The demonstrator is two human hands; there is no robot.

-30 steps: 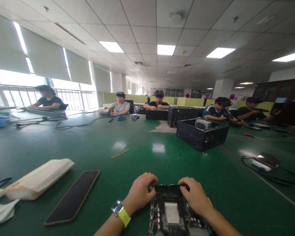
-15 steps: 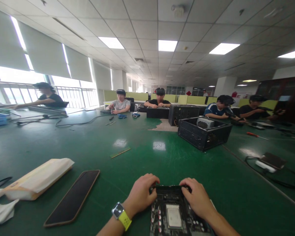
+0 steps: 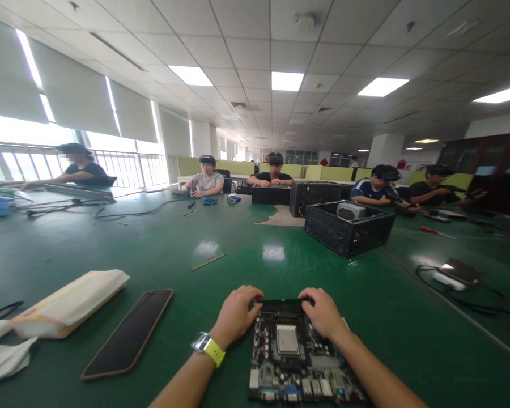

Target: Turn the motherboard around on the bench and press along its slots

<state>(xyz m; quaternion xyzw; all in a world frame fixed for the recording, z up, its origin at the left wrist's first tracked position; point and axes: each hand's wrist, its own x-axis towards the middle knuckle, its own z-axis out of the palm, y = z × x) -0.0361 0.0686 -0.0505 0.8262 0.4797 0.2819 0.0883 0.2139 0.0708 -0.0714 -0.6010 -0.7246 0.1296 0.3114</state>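
A dark motherboard [image 3: 276, 368] lies in front of me, with a square silver processor [image 3: 288, 339] near its middle and several ports along the edge nearest me. My left hand [image 3: 237, 310] is closed at the board's far left corner, thumb and fingertips curled in. At the far right corner my right hand [image 3: 323, 313] grips in the same way. A black strip, perhaps memory slots, runs along the far edge between both hands. What exactly my fingertips press on is too small to make out.
Left of me lie a phone [image 3: 130, 334] and a paper-wrapped package [image 3: 72, 300]. A memory stick [image 3: 208, 262] rests farther ahead. An open computer case [image 3: 348, 229] stands to the right, near a dark device with cables [image 3: 463, 273]. Several people sit around the green table [image 3: 161, 243].
The motherboard and both hands have shifted slightly away from me and to the left. More of the board now shows, including its ports. My fingers stay at its far corners.
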